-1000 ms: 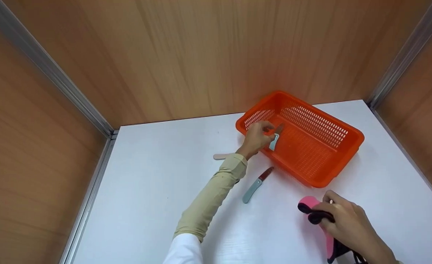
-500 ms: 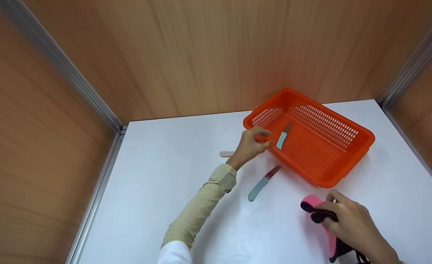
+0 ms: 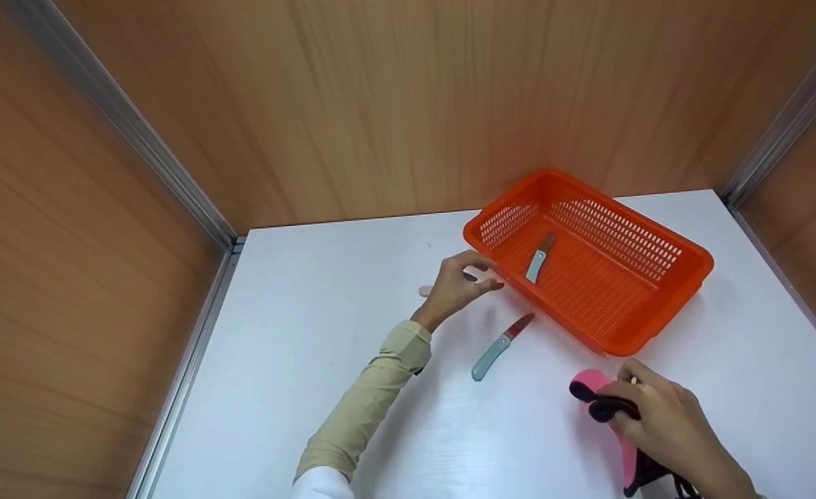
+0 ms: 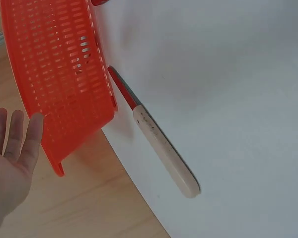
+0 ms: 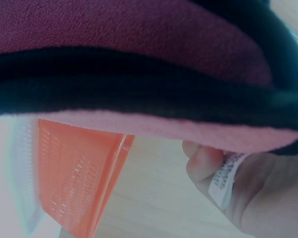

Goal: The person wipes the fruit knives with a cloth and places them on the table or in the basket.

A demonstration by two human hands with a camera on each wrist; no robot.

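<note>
My left hand (image 3: 453, 285), with nothing in it and thumb and fingers apart, is beside the left rim of an orange perforated basket (image 3: 595, 291). Inside that basket lies a small knife (image 3: 536, 265) with a light blue handle and brownish blade. Behind the hand, mostly hidden in the head view, a pale-handled knife (image 4: 164, 151) with a red blade shows fully in the left wrist view. A blue-handled, red-bladed knife (image 3: 492, 357) lies in front of the basket. My right hand (image 3: 664, 409) grips a folded pink cloth item (image 5: 139, 29) with black edging; its exact kind is unclear.
A white table (image 3: 311, 333) meets a wood-grain back panel (image 3: 380, 125). Side panels with metal corner strips (image 3: 131, 132) bound it left and right. A small printed label (image 5: 227, 181) hangs from the pink cloth item, and black cords (image 3: 685, 485) show below the right hand.
My left hand has drawn back leftward and down out of the basket, away from the blue-handled knife now lying inside. The right hand still grips the pink cloth item; the view shifted slightly.
</note>
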